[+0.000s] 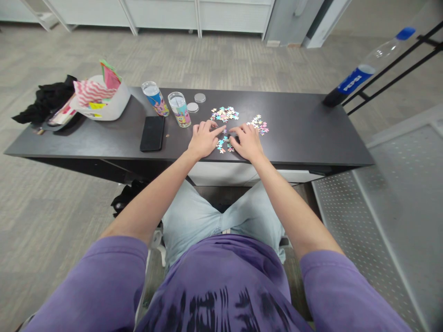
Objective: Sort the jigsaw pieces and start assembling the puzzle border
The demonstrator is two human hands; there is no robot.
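Note:
Small colourful jigsaw puzzle pieces lie in several groups on the dark tabletop (304, 129). My left hand (204, 139) rests palm down with its fingers spread, the index finger reaching toward a loose puzzle piece (224, 131). My right hand (248, 142) is open too, fingers apart and bent, its thumb beside the near group of pieces (220, 146). Past my hands sits a larger pile of pieces (224, 114). Another pile (263, 127) lies at the right hand's far side, partly hidden by its fingers. No piece shows clearly inside either hand.
Left of my hands stand two clear printed tubes (180, 110) with two round metal lids (200, 97) nearby. A black phone (152, 133) lies flat. Farther left are a white basket (116, 103) and a black cloth (51, 101). A Pepsi bottle (356, 78) stands at the right.

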